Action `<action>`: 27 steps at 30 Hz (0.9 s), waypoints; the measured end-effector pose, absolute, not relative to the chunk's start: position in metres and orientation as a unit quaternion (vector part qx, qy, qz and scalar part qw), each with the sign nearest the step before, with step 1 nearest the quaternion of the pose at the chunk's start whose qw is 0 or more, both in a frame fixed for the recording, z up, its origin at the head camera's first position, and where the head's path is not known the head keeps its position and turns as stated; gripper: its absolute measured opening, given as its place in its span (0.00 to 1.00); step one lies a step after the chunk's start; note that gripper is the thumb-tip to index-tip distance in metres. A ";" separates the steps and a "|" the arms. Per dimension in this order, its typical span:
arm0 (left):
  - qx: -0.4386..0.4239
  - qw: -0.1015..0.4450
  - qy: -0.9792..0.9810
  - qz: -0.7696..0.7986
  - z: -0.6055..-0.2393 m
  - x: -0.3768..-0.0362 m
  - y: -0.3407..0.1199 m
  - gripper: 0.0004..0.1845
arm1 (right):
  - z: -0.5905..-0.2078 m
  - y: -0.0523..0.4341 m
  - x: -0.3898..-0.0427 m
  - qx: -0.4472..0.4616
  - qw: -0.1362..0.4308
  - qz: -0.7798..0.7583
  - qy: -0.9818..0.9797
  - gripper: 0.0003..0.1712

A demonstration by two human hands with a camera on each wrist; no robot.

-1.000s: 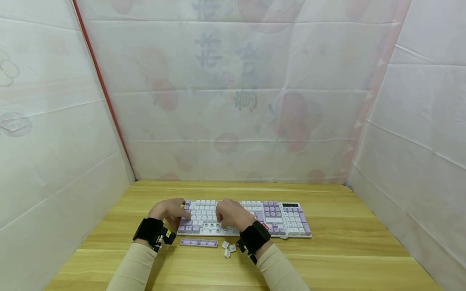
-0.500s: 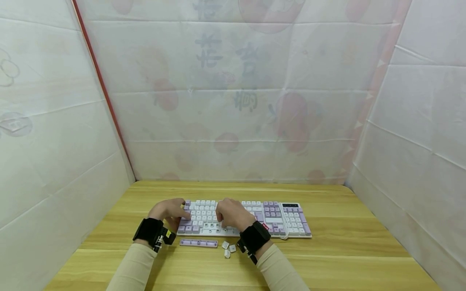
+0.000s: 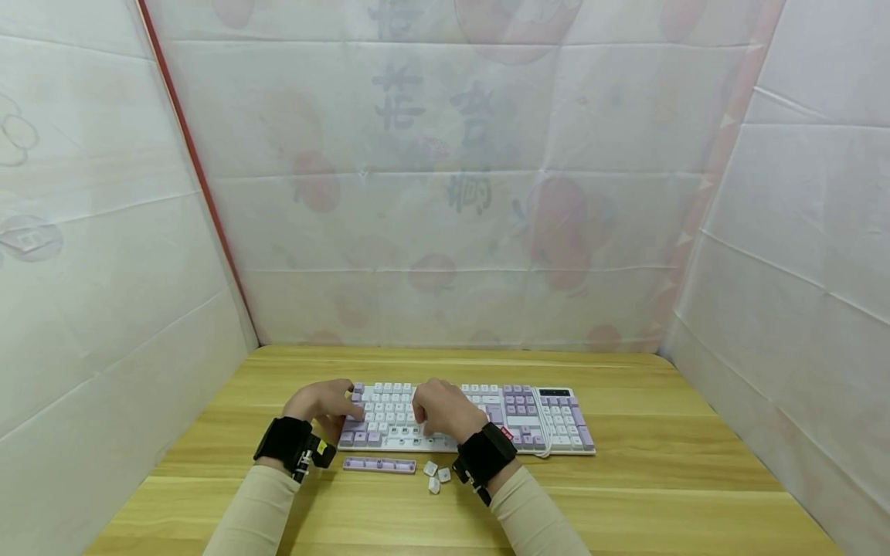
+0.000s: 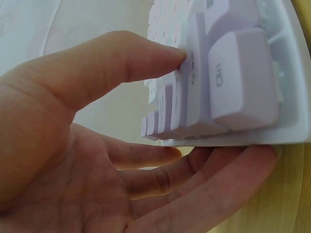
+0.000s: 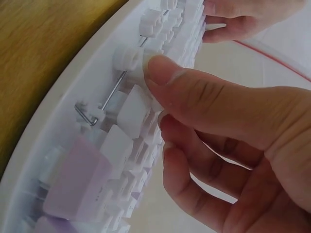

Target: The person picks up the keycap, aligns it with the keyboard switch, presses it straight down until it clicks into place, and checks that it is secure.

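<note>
Head view shows nothing moved over the last second: the left hand [image 3: 321,403] still grips the keyboard's [image 3: 549,421] left end on the table [image 3: 660,463], while the right hand [image 3: 445,409] pinches a keycap [image 5: 146,60] mid-board, so the work looks paused.

bare table [image 3: 660,479] right, loose keycaps [image 3: 436,475] below keyboard [image 3: 549,421]

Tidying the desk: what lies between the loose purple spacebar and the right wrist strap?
Three loose white keycaps on the table, seen in the head view.
</note>
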State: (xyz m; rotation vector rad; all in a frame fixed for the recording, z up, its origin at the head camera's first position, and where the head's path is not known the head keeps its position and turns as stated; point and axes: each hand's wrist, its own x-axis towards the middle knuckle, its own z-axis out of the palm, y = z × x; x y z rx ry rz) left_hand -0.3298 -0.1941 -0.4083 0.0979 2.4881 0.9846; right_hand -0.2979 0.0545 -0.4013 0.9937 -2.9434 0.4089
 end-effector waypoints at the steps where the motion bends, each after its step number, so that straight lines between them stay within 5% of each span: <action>1: 0.037 0.230 0.905 0.356 -0.408 -0.330 -0.194 0.39 | -0.401 0.055 -0.298 0.317 0.003 0.134 -0.939 0.11; 27: 0.041 0.225 0.908 0.350 -0.410 -0.329 -0.195 0.38 | -0.401 0.055 -0.298 0.324 -0.002 0.140 -0.936 0.11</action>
